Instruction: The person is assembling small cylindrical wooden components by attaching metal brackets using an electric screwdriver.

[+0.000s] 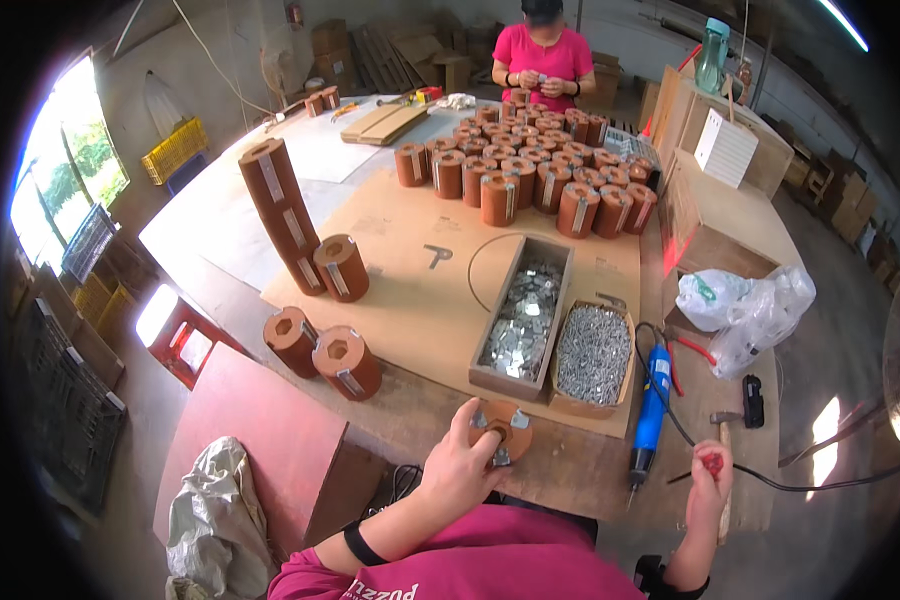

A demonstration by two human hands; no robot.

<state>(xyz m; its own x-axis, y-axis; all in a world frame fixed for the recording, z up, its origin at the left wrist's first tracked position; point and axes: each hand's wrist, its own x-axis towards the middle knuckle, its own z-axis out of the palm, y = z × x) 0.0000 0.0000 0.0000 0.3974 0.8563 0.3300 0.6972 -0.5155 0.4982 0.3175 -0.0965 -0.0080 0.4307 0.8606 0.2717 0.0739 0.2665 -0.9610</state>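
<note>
My left hand [457, 462] grips a reddish-brown cylinder [515, 440] at the table's front edge. Its end faces up, with a central hole and small metal plates around the rim; a finger reaches over the hole. To the right, my right hand [705, 490] is closed around something small and red [712, 462], whose kind I cannot make out. Beside that hand runs the wooden handle of a hammer [727, 440]. A blue electric screwdriver [653, 405] with a black cord lies between my hands. Beyond the held cylinder stand a long box of flat metal plates [520, 315] and a carton of screws or nails [593, 355].
Many similar cylinders [498, 198] stand grouped at the far side, where a person in pink [545, 55] works. A leaning-looking stack [280, 215] and loose cylinders [345, 362] stand left. Red-handled pliers [692, 350], a black tool [753, 402] and plastic bags [760, 310] are right.
</note>
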